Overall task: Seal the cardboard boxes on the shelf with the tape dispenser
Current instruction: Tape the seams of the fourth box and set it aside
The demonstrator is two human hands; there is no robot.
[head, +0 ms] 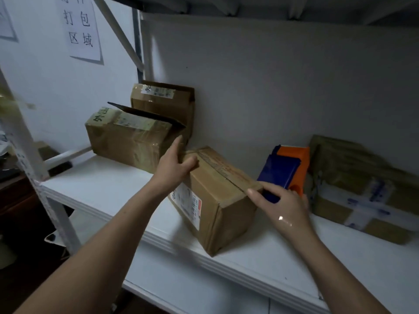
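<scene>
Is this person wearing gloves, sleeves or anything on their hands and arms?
No. The left hand and right hand are bare, without gloves, and both forearms are uncovered as far as the view shows. No watch, ring or bracelet is visible.

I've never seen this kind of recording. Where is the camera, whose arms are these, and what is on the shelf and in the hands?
No machine here: one camera worn on a person's head looks down at their bare hands. On the white shelf lies a closed brown cardboard box; the left hand holds its far end. The right hand grips a blue and orange plastic tape dispenser beside the box. Two brown cardboard boxes with raised flaps stand behind on the left, a flat tape-wrapped brown parcel on the right.
</scene>
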